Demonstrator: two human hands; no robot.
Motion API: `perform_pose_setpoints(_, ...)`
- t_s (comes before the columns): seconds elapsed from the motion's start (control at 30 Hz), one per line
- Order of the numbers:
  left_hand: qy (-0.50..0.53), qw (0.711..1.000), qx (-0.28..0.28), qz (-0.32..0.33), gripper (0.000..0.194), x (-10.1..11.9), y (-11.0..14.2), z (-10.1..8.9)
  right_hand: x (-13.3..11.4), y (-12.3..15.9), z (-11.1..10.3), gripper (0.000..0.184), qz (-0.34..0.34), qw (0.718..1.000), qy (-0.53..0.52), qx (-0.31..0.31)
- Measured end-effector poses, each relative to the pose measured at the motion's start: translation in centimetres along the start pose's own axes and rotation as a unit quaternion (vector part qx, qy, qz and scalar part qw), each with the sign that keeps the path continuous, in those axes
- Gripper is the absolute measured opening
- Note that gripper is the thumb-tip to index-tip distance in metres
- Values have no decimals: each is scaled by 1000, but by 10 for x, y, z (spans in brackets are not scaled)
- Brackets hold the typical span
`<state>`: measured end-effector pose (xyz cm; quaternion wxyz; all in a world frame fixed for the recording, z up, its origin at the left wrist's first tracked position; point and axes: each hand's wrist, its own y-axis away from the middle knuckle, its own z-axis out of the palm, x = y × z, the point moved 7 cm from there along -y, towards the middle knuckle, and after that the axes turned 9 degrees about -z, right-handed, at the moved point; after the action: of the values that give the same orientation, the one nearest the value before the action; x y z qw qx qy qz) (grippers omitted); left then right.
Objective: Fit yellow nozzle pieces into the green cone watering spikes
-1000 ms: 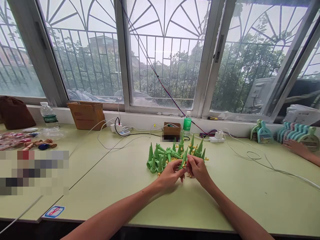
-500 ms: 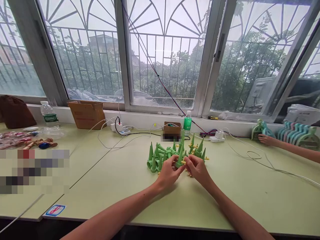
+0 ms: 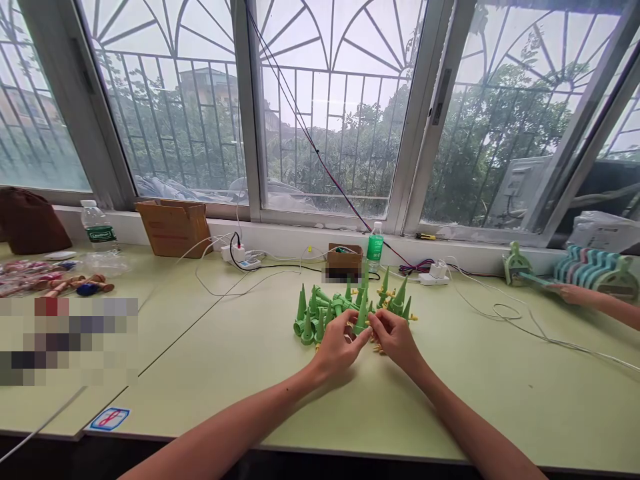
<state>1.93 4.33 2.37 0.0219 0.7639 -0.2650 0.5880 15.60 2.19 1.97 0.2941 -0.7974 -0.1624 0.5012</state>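
Note:
My left hand (image 3: 336, 345) is closed around the base of a green plastic watering spike (image 3: 363, 313), whose pointed end stands upward. My right hand (image 3: 396, 339) pinches a small yellow valve piece (image 3: 369, 323) at the side of that spike; its fingertips partly hide the piece. Behind both hands lies a pile of similar green spikes (image 3: 307, 323), some upright and some on their sides. Several with yellow valves (image 3: 399, 300) stand to the right of the pile. A few loose yellow pieces (image 3: 379, 349) show beneath my right hand.
A small brown box (image 3: 345, 257) and a green-labelled bottle (image 3: 375, 245) stand behind the pile. White cables (image 3: 520, 320) cross the table at right. Another person's hand (image 3: 575, 293) holds a blue hanger (image 3: 535, 279) beside a row of hangers (image 3: 590, 270). A larger carton (image 3: 175, 230) stands at left.
My hands stay almost in place, with the held spike slightly turned. At the far right, the other person's hand has moved right, drawing a blue hanger away from the green one.

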Motion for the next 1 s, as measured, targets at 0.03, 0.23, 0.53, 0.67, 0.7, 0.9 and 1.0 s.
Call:
perform_pose_setpoints(0.03, 12, 1000, -7, -10, 40, -3, -1, 1, 1, 0, -1, 42, 1, 1000, 0, 1)
perform_pose_setpoints(0.23, 70, 996, -38, -30, 39, -12, -7, 4, -1, -1, -3, 41, -9, 1000, 26, 1)
perform_pose_setpoints(0.53, 104, 992, -56, -34, 35, -11, -7, 6, -7, -2, 2, 44, -44, 996, 54, -52)
perform_pose_setpoints(0.67, 110, 991, -69, -29, 32, -12, -5, 7, -4, 0, 6, 42, -45, 995, 60, -71)
perform_pose_setpoints(0.7, 109, 991, -76, -30, 31, -12, -5, 7, -4, 1, 6, 42, -47, 994, 64, -74)
perform_pose_setpoints(0.9, 97, 989, -106, -29, 30, -12, -4, 8, -4, 3, 10, 42, -55, 992, 70, -88)
perform_pose_setpoints(1.0, 90, 990, -104, -22, 29, -9, -4, 7, -3, 4, 12, 41, -47, 993, 61, -92)
